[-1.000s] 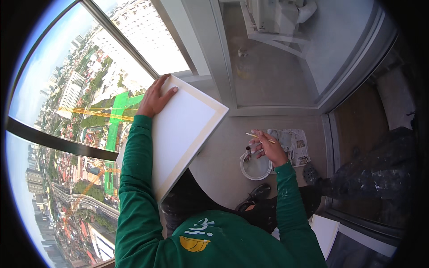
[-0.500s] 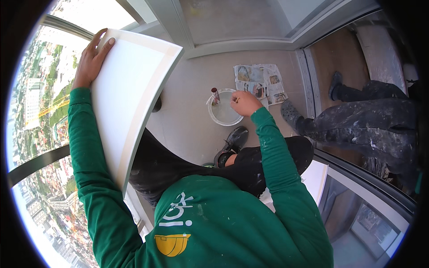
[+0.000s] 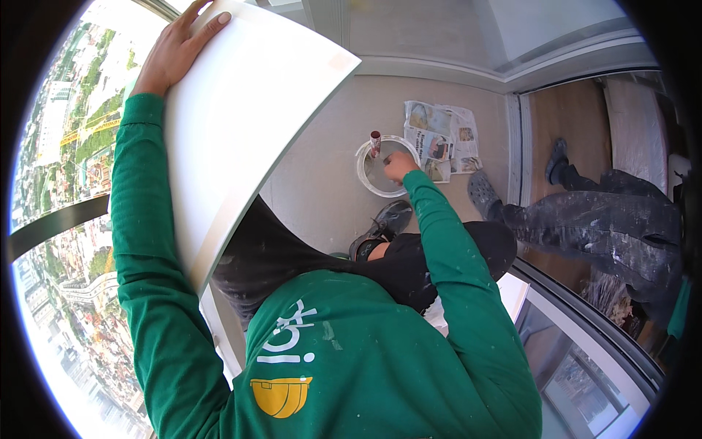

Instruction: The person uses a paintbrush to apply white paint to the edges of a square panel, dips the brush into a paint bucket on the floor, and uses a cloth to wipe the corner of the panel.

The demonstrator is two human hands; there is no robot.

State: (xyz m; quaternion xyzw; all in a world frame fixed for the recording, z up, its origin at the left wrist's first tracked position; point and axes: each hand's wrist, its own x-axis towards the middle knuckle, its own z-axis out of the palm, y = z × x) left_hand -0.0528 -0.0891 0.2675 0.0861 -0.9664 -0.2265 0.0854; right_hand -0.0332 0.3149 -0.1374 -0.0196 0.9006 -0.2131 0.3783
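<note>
Bright daylight from window [image 3: 66, 146] beyond left hand's fingers [image 3: 208, 25]; sharp centre, fisheye bending, black vignette at rim.

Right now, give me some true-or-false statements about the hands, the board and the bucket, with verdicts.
1. The left hand grips the top edge of a white board. True.
2. The right hand rests on the newspaper. False: it reaches into the white bucket.
3. The bucket stands on the floor beside the newspaper. True.
4. The board lies flat on the floor. False: it is held up, tilted.
5. Another person's legs show at right. True.
</note>
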